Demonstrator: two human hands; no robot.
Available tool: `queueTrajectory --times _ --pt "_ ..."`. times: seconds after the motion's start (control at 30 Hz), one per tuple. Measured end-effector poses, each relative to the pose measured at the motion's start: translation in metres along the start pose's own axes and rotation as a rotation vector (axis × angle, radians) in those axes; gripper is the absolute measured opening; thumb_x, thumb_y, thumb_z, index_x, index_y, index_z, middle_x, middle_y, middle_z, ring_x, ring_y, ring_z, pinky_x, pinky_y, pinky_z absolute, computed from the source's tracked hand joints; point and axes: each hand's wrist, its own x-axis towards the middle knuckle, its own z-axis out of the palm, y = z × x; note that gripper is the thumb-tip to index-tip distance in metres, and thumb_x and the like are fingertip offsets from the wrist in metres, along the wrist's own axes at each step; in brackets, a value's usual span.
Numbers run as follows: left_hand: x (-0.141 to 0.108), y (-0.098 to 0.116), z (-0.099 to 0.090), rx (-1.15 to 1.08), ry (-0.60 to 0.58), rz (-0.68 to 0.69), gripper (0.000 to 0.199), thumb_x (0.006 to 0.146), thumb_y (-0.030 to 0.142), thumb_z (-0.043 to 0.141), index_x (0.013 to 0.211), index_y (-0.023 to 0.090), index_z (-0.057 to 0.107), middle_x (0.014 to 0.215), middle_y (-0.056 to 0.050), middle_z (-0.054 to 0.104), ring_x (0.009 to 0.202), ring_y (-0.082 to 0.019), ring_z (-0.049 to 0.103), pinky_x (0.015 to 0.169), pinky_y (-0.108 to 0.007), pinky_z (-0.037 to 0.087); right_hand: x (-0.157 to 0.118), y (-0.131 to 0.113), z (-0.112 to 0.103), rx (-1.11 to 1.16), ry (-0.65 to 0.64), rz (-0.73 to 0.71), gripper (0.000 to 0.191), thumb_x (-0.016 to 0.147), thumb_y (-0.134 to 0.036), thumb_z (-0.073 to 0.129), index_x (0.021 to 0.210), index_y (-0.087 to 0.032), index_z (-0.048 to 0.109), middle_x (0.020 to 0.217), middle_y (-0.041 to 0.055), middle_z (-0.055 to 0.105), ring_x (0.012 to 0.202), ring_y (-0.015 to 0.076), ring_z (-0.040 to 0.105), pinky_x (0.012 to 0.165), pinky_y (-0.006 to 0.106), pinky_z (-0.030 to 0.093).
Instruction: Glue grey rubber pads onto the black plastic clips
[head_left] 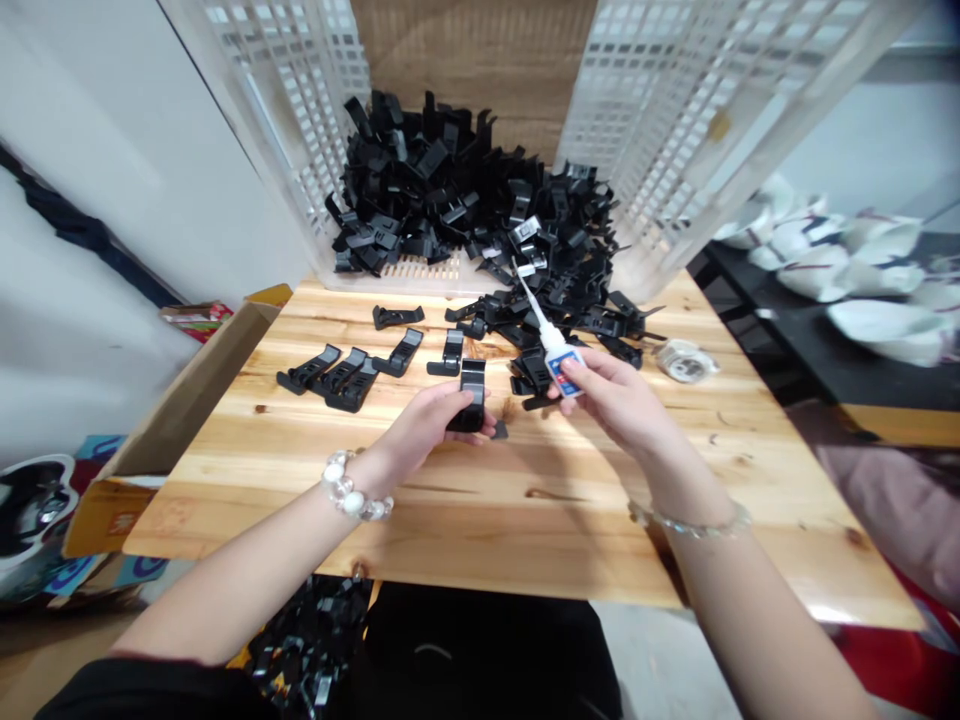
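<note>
My left hand [427,425] grips a black plastic clip [469,395] upright on the wooden tabletop [420,510], its lower part partly behind my fingers. My right hand [607,395] pinches a small white glue bottle [561,360] with a blue label. Its long thin nozzle [531,300] tilts up and away over a heap of black plastic clips [555,310], and the two hands stay apart. Several similar clips [337,375] lie in a loose row to the left of my left hand.
A large pile of black clips sits inside a white lattice plastic crate [292,120] at the table's far side. A cardboard box [187,410] stands along the left edge. A tape roll [686,360] lies at right, beside white bags [847,265] on a dark surface.
</note>
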Motion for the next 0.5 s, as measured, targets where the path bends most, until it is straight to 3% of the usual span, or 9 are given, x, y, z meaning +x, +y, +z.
queueTrajectory --times 0.2,0.37,0.5 --pt "-0.001 -0.001 0.0 -0.001 -0.006 0.009 0.023 0.089 0.029 0.053 0.093 0.01 0.066 0.081 -0.009 0.071 0.076 -0.017 0.068 0.063 -0.025 0.055 0.001 -0.009 0.0 0.157 0.234 -0.14 0.026 0.068 -0.031 0.082 0.076 -0.017 0.062 0.059 -0.0017 0.059 0.043 0.004 0.036 0.038 0.02 0.026" --pt "0.0 -0.004 -0.001 -0.003 -0.047 0.008 0.023 0.089 0.03 0.054 0.09 0.011 0.067 0.082 -0.008 0.071 0.079 -0.017 0.067 0.064 -0.025 0.055 -0.003 -0.017 -0.004 0.335 0.246 -0.185 0.022 0.075 -0.026 0.072 0.071 -0.022 0.05 0.045 -0.0096 0.034 0.037 0.0044 0.02 0.038 0.021 0.017" --pt "0.0 -0.005 -0.001 0.01 -0.046 -0.012 0.026 0.09 0.032 0.054 0.088 0.01 0.069 0.083 -0.01 0.071 0.081 -0.017 0.067 0.065 -0.026 0.054 -0.005 -0.02 -0.007 0.31 0.278 -0.224 0.018 0.072 -0.024 0.066 0.07 -0.024 0.048 0.042 -0.0111 0.024 0.035 0.0051 0.014 0.038 0.022 0.012"
